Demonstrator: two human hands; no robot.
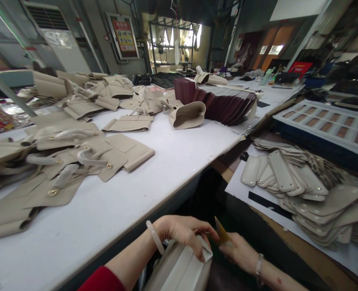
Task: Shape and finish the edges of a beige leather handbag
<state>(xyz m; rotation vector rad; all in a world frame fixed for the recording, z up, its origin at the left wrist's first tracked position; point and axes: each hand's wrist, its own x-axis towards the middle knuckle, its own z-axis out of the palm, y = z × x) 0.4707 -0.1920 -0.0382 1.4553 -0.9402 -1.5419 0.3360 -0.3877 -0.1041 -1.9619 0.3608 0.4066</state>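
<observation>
At the bottom of the view my left hand is closed over the top edge of a beige bag piece that rests in my lap below the table edge. A white bangle sits on that wrist. My right hand is just to its right, pinching a small flat tan card-like piece that points up towards the left fingers. The two hands nearly touch over the bag's edge.
A white table ahead carries several beige bag panels with handles and a row of maroon pieces. To the right, a lower surface holds a heap of beige oblong tabs. A tray with cut-outs stands behind it.
</observation>
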